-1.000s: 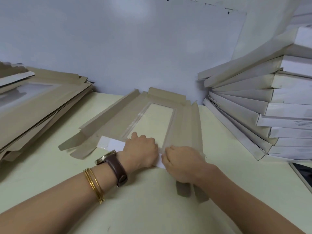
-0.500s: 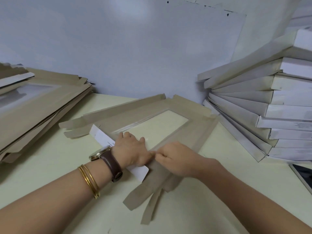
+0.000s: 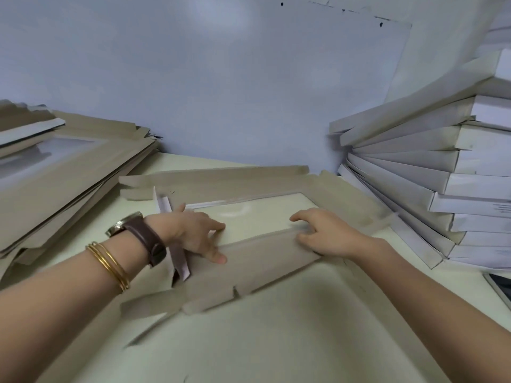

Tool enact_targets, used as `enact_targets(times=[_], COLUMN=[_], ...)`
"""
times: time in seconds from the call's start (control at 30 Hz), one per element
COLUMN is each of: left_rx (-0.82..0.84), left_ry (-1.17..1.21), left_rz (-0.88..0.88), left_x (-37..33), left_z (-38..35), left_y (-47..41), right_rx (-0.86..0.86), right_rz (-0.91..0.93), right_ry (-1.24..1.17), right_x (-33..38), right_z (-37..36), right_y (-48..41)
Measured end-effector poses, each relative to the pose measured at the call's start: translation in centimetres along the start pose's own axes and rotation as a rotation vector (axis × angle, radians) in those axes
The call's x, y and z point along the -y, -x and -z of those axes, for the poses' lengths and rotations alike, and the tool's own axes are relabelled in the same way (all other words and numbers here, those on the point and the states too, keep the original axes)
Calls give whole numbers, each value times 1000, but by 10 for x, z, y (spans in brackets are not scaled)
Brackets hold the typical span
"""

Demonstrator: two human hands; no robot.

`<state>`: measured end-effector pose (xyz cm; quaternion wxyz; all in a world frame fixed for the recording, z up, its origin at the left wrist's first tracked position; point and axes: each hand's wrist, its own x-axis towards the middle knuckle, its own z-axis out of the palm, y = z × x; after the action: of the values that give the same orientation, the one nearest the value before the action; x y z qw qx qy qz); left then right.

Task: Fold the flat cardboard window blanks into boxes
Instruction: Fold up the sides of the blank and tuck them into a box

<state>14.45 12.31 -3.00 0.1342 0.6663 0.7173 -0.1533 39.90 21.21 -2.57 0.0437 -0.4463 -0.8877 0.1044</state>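
A flat brown cardboard window blank (image 3: 249,183) lies on the pale table (image 3: 276,327), its long side now across me and its clear window in the middle. One end flap (image 3: 163,203) at the left stands folded up, white side showing. My left hand (image 3: 193,233) rests on the blank's left end, fingers spread on the near strip and the window film. My right hand (image 3: 329,233) presses fingertips on the near strip at the window's right corner. Neither hand grips anything.
A pile of flat brown blanks (image 3: 63,172) lies at the left. Several folded white boxes (image 3: 442,183) are stacked high at the right, close to the blank's right end. A dark phone or tablet corner (image 3: 500,286) shows at the right edge. A white wall stands behind.
The blank has been turned clockwise from lengthwise to crosswise. Both hands left the near end flap and moved apart onto the near long strip. The flap at the left now stands up.
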Motion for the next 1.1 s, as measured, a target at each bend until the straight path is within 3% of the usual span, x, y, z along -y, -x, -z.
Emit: enact_targets(times=[0.23,0.6,0.73,0.87,1.1], left_rx=[92,145,86,-94,-222], left_ry=[259,171,80,-17,40], left_rz=[-84,-201,-167,-109,-219], left_x=[33,48,42,31,-21], left_z=[10,18,20,20,14], left_y=[7,0,-1,-5,5], right_rx=[161,485,472,432,264], right_rz=[10,-7,4,-25,-234], right_ry=[20,84,55,102,112], right_x=[-14,-46,-54,-53,-30], right_z=[14,17,8,0,-24], right_y=[-6,-5,0,-1,-2])
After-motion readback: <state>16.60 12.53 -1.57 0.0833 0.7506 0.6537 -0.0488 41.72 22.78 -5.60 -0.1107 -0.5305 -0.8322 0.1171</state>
